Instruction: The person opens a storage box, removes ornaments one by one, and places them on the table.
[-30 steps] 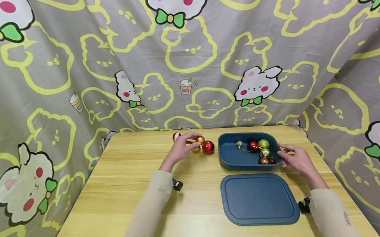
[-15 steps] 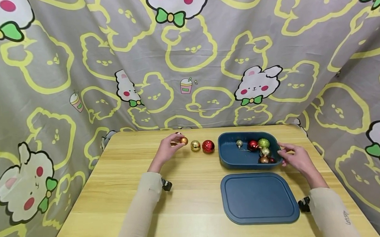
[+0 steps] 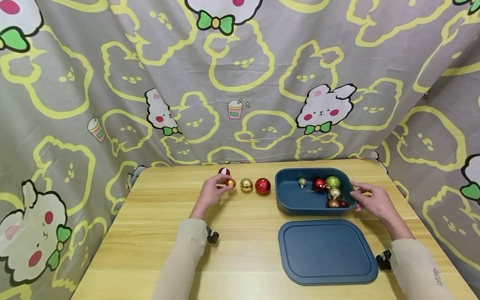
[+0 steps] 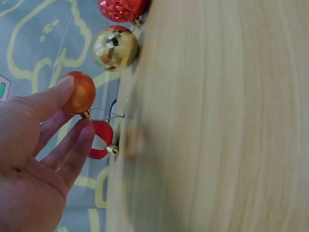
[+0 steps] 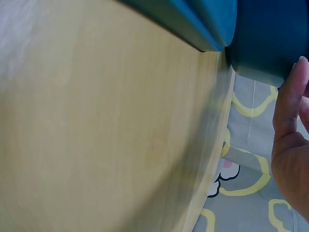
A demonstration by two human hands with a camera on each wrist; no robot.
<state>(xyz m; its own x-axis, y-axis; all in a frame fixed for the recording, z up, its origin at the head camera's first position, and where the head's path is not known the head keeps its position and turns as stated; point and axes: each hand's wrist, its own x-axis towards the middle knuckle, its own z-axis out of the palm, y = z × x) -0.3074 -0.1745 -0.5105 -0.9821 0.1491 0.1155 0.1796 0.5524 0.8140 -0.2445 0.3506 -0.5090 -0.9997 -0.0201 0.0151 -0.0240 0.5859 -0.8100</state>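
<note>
- Head view: my left grip (image 3: pixel 209 193) is narrow, pinching the orange ball (image 3: pixel 231 183); the red-and-white ball (image 3: pixel 224 171) sits just behind it, and the gold ball (image 3: pixel 246 184) and red glitter ball (image 3: pixel 263 186) lie to its right on the table (image 3: pixel 244 264).
- My right grip (image 3: pixel 374 201) holds the right end of the blue box (image 3: pixel 309 210) at its rim. I count 6 balls inside, most toward that end; the lid (image 3: pixel 328 253) lies flat just in front, off the box.
- Left wrist view: thumb and fingertips hold the orange ball, its metal cap turned toward my fingers. I cannot tell whether it touches the table.
- Right wrist view: part of my hand meets the box's outer wall; the frame edge cuts off the rest, so how firm the hold is I cannot tell.
- I judge the step in hand to be handling 1 loose ball while steadying the box. The next move, I think, calls for a light pinch, clear of the red-and-white ball, and a quiet right hand.
</note>
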